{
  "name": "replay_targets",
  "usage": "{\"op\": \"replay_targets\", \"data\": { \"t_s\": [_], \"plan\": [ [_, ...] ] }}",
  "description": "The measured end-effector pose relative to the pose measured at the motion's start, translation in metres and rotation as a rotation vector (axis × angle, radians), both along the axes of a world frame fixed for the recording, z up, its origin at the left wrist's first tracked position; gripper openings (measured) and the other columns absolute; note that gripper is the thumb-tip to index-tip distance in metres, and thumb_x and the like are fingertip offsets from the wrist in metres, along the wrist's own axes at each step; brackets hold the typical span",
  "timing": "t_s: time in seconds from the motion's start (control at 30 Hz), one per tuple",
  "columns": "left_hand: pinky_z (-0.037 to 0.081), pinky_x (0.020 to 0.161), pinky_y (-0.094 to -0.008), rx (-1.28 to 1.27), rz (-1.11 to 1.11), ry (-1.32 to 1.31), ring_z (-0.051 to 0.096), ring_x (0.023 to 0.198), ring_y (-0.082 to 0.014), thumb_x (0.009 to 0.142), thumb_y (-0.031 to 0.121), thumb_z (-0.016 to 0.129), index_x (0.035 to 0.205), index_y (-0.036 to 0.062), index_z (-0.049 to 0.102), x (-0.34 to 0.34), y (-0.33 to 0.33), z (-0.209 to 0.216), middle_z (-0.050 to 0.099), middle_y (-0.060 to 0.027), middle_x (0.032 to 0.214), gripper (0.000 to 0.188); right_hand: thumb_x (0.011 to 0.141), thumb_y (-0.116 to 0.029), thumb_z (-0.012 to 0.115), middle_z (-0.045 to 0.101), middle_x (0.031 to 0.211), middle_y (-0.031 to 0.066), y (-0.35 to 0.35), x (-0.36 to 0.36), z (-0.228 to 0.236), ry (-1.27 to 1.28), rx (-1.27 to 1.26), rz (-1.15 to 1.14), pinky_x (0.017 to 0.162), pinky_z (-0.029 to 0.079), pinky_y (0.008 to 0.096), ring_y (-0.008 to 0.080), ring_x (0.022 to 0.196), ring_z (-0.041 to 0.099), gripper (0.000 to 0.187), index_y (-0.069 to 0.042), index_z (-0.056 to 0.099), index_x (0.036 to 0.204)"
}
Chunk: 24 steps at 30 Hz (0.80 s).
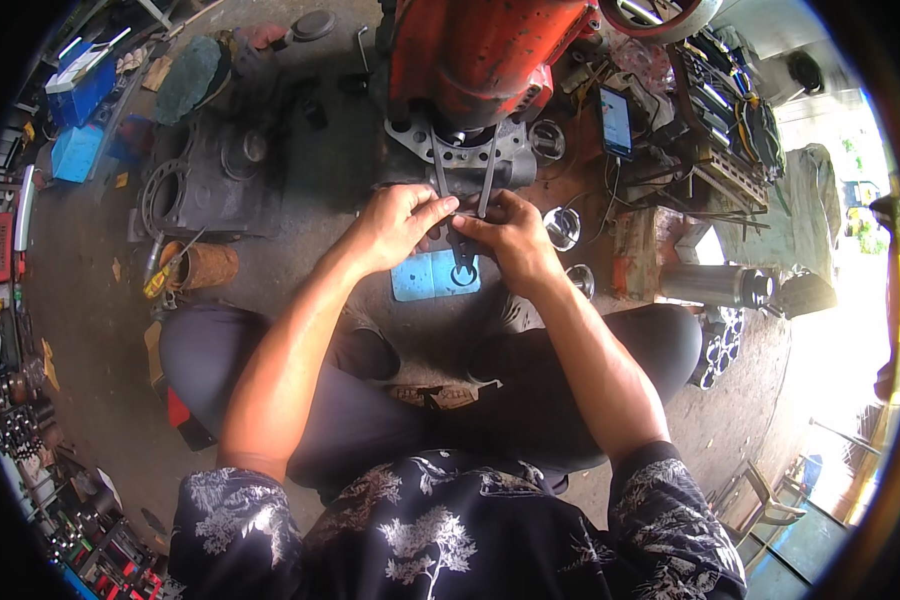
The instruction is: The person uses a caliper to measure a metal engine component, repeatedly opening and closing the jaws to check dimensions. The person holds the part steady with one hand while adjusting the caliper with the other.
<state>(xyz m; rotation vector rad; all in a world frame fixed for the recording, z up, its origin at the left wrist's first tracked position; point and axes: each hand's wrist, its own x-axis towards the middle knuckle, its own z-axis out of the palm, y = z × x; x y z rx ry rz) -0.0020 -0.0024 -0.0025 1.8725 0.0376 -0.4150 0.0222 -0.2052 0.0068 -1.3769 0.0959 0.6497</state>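
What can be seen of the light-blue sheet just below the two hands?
The light-blue sheet looks thin and roughly rectangular, with rounded lower corners and small dark marks. It appears to lie flat on the floor. A dark ring-ended part overlaps its right side; whether they touch is unclear. It could be paper or plastic.

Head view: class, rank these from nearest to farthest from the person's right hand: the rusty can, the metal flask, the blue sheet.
From the right hand:
1. Blue sheet: on the floor, just below and left of it.
2. Metal flask: off to the right.
3. Rusty can: far across, left of both hands.
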Motion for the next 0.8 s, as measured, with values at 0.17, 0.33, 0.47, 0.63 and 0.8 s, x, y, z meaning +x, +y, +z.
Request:
{"op": "replay_targets", "data": {
  "t_s": [0.17,0.33,0.47,0.63,0.8],
  "plan": [
    [0.053,0.055,-0.0273,-0.014,-0.001,-0.005,0.064,0.064,-0.0095,0.104,0.041,0.061,0.09,0.0003,0.067,-0.0007,0.0,0.0003,0.064,-0.0021,0.074,0.044,0.085,-0.003,0.079,0.074,0.107,0.015,-0.0004,0.0002,0.0004,-0.005,-0.031,0.004,0.084,0.056,0.0299,0.0174,0.095,0.071,0.043,0.009,0.059,0.121],
    [0.053,0.055,-0.0273,-0.015,0.003,-0.015,0.064,0.064,-0.0095,0.104,0.041,0.061,0.09,0.0005,0.067,0.0,0.0003,-0.0011,0.065,-0.0022,0.074,0.043,0.085,-0.003,0.08,0.074,0.107,0.0149,0.0003,0.001,-0.0023,-0.012,-0.027,-0.002,0.084,0.056,0.0301,0.0175,0.095,0.07,0.043,0.009,0.059,0.121],
    [0.053,0.055,-0.0274,-0.006,0.001,-0.004,0.064,0.064,-0.0097,0.103,0.042,0.061,0.09,0.0005,0.067,-0.0011,0.0006,-0.0013,0.065,-0.0022,0.074,0.043,0.084,-0.004,0.08,0.074,0.107,0.0146,-0.0002,-0.0004,-0.0034,-0.014,-0.024,0.005,0.084,0.056,0.0303,0.0177,0.095,0.07,0.044,0.008,0.059,0.121],
    [0.053,0.055,-0.0276,-0.01,0.001,-0.004,0.064,0.064,-0.0098,0.103,0.042,0.061,0.09,0.0004,0.067,-0.0002,0.0003,-0.0011,0.064,-0.0024,0.074,0.044,0.084,-0.004,0.08,0.074,0.107,0.0145,-0.0002,0.0001,-0.0024,0.003,-0.012,-0.007,0.084,0.056,0.0302,0.0178,0.095,0.07,0.043,0.008,0.059,0.121],
    [0.053,0.055,-0.0275,-0.002,-0.009,0.0,0.064,0.063,-0.0096,0.103,0.041,0.062,0.09,0.0003,0.067,0.0005,0.0006,0.0004,0.064,-0.0021,0.074,0.044,0.084,-0.003,0.079,0.074,0.107,0.0148,-0.0009,0.0005,-0.0005,0.0,-0.011,0.006,0.084,0.056,0.0301,0.018,0.096,0.07,0.043,0.009,0.059,0.121]
  ]
}}
